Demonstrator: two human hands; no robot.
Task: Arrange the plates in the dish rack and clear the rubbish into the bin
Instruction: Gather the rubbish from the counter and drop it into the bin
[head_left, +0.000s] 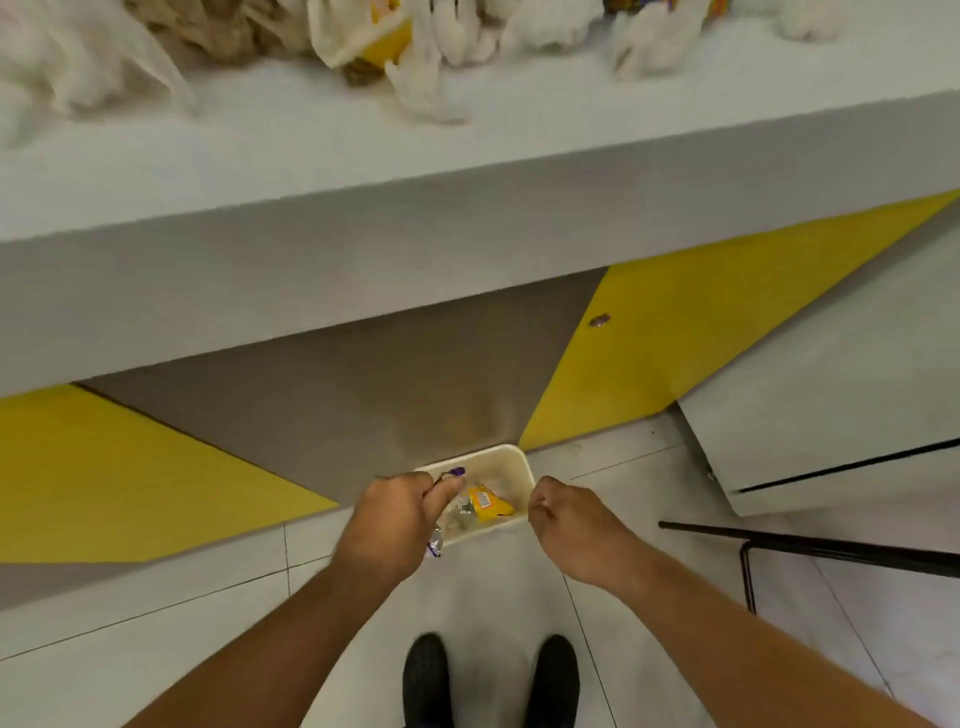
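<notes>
Down at floor level now, and the left hand (395, 519) hangs right over the bin (511, 457), a small cream tub standing on the floor tiles against the foot of the counter. Its fingers (447, 491) are curled tight round purple wrappers (457, 472), one end poking out over the rim, another bit of foil dangling below the palm. The right hand (566, 525) sits just beside the bin's right edge, fingers loosely curled, nothing to be seen in them.

Inside the bin there's already a yellow packet (488, 504) lying among a few silvery scraps, so the rubbish run is under way. This handful looks ready to drop; I'd say it only needs the grip let go.

But look up top: the worktop (363, 156) carries a whole line of crumpled white bags (436, 78) and a brownish heap at the far edge, blurred, so hard to say what is what. If that's rubbish, plenty is left. A small purple scrap (599, 320) shows against the yellow panel too.

Plates? Dish rack? Neither is in view, so no telling how that half stands.
</notes>
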